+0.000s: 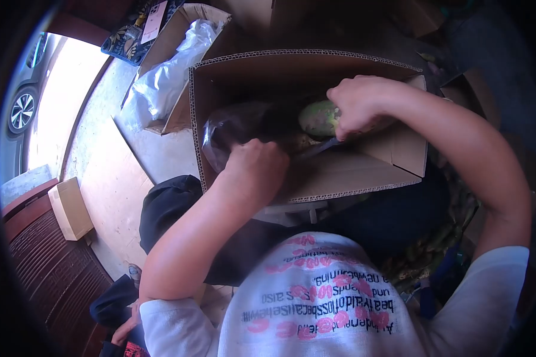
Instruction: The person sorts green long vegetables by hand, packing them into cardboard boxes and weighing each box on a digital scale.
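Observation:
A cardboard box (307,56) stands before me with both my hands inside its opening. My right hand (363,107) is closed on a green, oblong fruit or vegetable (317,119) with brownish patches; its right end is hidden behind the fingers. My left hand (257,163) is a closed fist near the box's front left, and what it grips is hidden. Between the hands runs a narrow, dull, blade-like strip (320,147), too dim to name. Clear plastic (220,134) lies bunched inside the box, beside my left hand.
Another open carton (181,98) with clear plastic sheeting (170,71) stands at upper left, near a phone (153,22) on a patterned surface. A small cardboard box (71,208) sits left. Another person's arm (125,327) shows at lower left. A car (21,113) is outside.

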Demonstrator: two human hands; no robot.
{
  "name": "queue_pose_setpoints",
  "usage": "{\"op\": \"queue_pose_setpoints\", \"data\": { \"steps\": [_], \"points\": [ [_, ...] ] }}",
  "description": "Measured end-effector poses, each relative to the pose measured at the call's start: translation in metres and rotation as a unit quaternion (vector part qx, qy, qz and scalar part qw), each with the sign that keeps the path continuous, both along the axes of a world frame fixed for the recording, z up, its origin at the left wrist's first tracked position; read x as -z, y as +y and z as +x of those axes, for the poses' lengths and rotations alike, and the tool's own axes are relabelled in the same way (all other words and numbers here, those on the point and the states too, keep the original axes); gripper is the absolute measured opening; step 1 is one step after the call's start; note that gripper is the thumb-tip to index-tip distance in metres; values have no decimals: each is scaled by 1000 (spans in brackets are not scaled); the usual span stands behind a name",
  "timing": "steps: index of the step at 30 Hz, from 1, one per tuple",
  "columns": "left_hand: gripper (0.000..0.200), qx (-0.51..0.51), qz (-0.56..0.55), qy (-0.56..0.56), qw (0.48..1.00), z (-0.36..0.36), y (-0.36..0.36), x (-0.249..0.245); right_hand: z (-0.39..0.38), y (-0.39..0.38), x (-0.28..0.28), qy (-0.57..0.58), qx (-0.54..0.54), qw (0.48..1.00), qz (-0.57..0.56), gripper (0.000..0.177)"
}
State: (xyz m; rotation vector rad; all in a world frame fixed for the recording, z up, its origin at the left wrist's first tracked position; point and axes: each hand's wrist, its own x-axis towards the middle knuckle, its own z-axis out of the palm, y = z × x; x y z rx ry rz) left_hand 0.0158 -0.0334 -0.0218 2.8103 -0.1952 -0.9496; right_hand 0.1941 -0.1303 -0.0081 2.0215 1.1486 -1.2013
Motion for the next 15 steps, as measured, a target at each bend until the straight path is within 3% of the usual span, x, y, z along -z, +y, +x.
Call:
{"op": "queue_pose_setpoints", "data": {
  "steps": [2, 5, 8, 12, 15],
  "points": [
    [14, 5, 16, 27, 999, 4, -2, -5, -4, 7, 34, 30, 0, 999, 28, 62],
    [12, 8, 26, 16, 1000, 3, -7, -5, -12, 11, 86, 89, 19, 978, 189, 55],
    [11, 18, 32, 5, 999, 4, -7, -6, -16, 17, 183, 189, 34, 952, 237, 75],
    [11, 20, 31, -1, 999, 5, -6, -8, -20, 27, 188, 120, -60, 964, 231, 70],
    [11, 38, 49, -1, 998, 8, -9, -10, -24, 27, 198, 105, -29, 959, 263, 77]
  ]
}}
